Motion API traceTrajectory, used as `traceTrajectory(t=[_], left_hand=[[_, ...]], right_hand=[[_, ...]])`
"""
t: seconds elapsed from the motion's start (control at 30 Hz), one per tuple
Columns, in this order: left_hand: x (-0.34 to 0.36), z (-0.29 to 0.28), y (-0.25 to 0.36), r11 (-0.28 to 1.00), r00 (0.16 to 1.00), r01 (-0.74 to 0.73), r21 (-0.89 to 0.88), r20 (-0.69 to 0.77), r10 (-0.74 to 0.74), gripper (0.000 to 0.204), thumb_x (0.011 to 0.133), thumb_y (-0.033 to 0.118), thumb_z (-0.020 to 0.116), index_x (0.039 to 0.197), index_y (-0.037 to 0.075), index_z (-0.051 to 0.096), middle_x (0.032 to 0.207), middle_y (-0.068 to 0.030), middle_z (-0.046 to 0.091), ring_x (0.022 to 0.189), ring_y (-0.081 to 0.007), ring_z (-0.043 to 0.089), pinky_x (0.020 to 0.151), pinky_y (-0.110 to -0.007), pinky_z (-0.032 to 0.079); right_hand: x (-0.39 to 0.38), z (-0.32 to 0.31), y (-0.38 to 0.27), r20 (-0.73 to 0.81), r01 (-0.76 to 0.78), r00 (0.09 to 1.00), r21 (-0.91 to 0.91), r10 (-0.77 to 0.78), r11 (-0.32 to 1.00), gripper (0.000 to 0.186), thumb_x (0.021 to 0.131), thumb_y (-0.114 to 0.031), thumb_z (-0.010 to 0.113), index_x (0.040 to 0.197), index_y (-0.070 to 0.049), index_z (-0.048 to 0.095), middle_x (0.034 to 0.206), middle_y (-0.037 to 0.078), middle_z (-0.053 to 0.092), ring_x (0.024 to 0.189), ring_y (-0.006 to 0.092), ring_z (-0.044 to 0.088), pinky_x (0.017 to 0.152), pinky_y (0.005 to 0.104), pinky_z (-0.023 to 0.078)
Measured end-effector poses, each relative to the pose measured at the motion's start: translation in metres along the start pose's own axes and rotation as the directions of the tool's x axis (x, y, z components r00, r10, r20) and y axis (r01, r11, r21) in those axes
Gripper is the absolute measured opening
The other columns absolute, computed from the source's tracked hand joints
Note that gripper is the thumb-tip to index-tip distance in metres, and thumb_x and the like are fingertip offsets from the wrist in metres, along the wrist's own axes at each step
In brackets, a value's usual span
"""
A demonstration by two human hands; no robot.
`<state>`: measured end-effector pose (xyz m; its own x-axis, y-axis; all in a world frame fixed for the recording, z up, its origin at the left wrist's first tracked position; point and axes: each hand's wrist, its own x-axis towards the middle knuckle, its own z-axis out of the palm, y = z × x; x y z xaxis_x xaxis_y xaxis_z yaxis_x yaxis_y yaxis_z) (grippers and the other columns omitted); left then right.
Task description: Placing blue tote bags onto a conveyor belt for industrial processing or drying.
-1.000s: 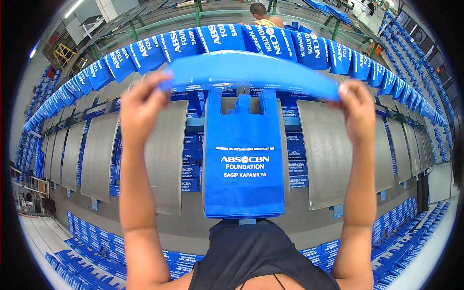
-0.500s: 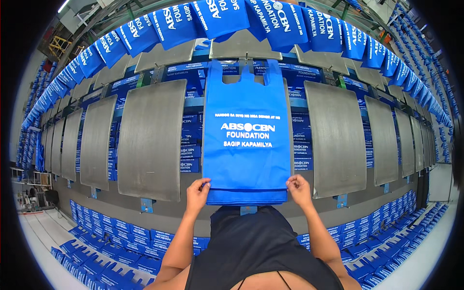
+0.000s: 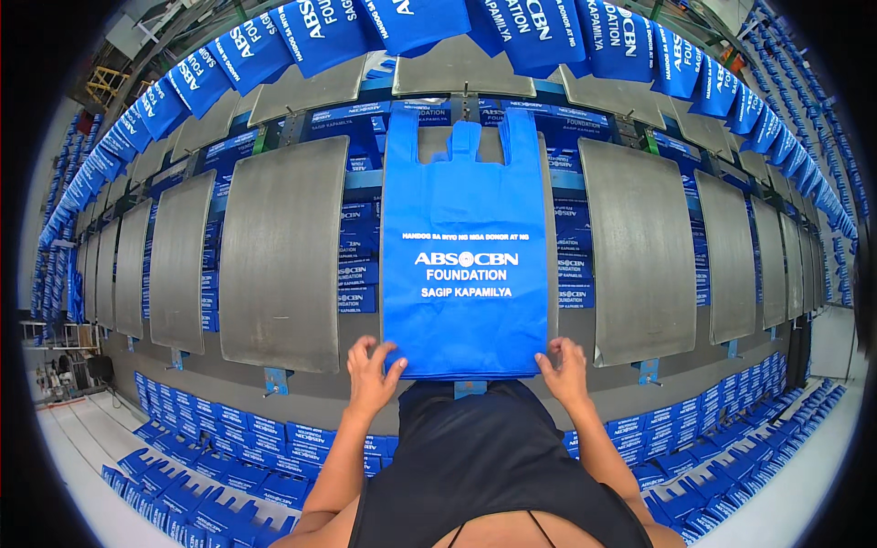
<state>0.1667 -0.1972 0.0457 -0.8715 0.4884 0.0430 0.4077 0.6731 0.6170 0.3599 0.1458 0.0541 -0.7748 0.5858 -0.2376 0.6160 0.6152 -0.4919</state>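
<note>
A blue non-woven shopping bag with white print lies flat in front of me, its handle loops at the far end. It rests on a stack of like blue bags, of which only thin edges show, on a grey metal platen. My left hand is at the bag's near left corner, fingers spread and apart, fingertips by the edge. At the near right corner is my right hand, its thumb against the edge and its fingers loosely bent and apart from the thumb. Neither hand grips the bag.
Bare grey platens stand in a row to both sides, another one close on the right. Printed blue bags hang in an arc overhead. Rows of blue bags lie on the floor behind me.
Both hands have loosened from a pinch on the bag's near corners. The top bag's near edge has come down toward me, level with the stack's edge, and its handle part lies differently.
</note>
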Motion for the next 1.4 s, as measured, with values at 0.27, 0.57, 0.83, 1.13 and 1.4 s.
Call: traceTrajectory(t=[0.27, 0.57, 0.83, 1.13, 1.4], left_hand=[[0.164, 0.054, 0.016, 0.843, 0.934, -0.346, 0.413, 0.063, 0.352, 0.067, 0.099, 0.055, 0.059, 0.155, 0.019, 0.05, 0.166, -0.0107, 0.037, 0.158, -0.0386, 0.021, 0.119, -0.075, 0.01], [0.209, 0.071, 0.01, 0.867, 0.957, -0.281, 0.412, 0.182, 0.224, 0.082, 0.098, 0.069, 0.049, 0.163, 0.021, 0.037, 0.171, -0.0077, 0.029, 0.161, -0.036, 0.01, 0.115, -0.081, 0.001], [0.232, 0.08, 0.01, 0.862, 0.95, -0.281, 0.421, 0.252, 0.186, 0.08, 0.099, 0.068, 0.049, 0.163, 0.022, 0.037, 0.171, -0.0059, 0.03, 0.161, -0.0363, 0.014, 0.115, -0.082, 0.004], [0.099, 0.036, -0.011, 0.975, 0.97, -0.093, 0.201, 0.238, 0.044, 0.083, 0.098, 0.057, 0.062, 0.163, 0.015, 0.035, 0.172, -0.0174, 0.023, 0.159, -0.0451, 0.013, 0.115, -0.08, 0.011], [0.063, 0.038, -0.057, 0.959, 0.999, 0.021, -0.281, 0.03, -0.013, 0.084, 0.099, 0.04, 0.069, 0.161, 0.0, 0.029, 0.167, -0.0311, 0.023, 0.156, -0.0462, 0.022, 0.126, -0.051, 0.022]], right_hand=[[0.111, 0.036, -0.06, -0.153, 0.396, 0.866, -0.37, -0.476, 0.84, 0.082, 0.097, -0.057, 0.062, 0.159, -0.008, 0.04, 0.168, 0.019, 0.032, 0.158, 0.0404, 0.022, 0.12, 0.0734, 0.009], [0.166, 0.035, -0.071, -0.109, 0.312, 0.925, -0.323, -0.363, 0.893, 0.093, 0.097, -0.07, 0.052, 0.164, -0.008, 0.031, 0.173, 0.013, 0.023, 0.161, 0.0361, 0.011, 0.118, 0.0771, 0.0], [0.212, 0.043, -0.078, 0.021, 0.273, 0.958, -0.378, -0.287, 0.885, 0.092, 0.098, -0.071, 0.047, 0.165, -0.011, 0.028, 0.173, 0.011, 0.024, 0.162, 0.035, 0.011, 0.121, 0.0753, 0.003], [0.068, 0.033, -0.039, -0.017, 0.152, 0.987, -0.246, -0.161, 0.957, 0.087, 0.099, -0.056, 0.06, 0.164, -0.009, 0.029, 0.172, 0.019, 0.022, 0.159, 0.0448, 0.015, 0.12, 0.0734, 0.012], [0.025, 0.045, -0.001, -0.261, 0.223, 0.942, 0.015, -0.211, 0.975, 0.079, 0.1, -0.039, 0.068, 0.159, 0.001, 0.034, 0.161, 0.031, 0.035, 0.149, 0.0463, 0.037, 0.12, 0.0484, 0.034]])
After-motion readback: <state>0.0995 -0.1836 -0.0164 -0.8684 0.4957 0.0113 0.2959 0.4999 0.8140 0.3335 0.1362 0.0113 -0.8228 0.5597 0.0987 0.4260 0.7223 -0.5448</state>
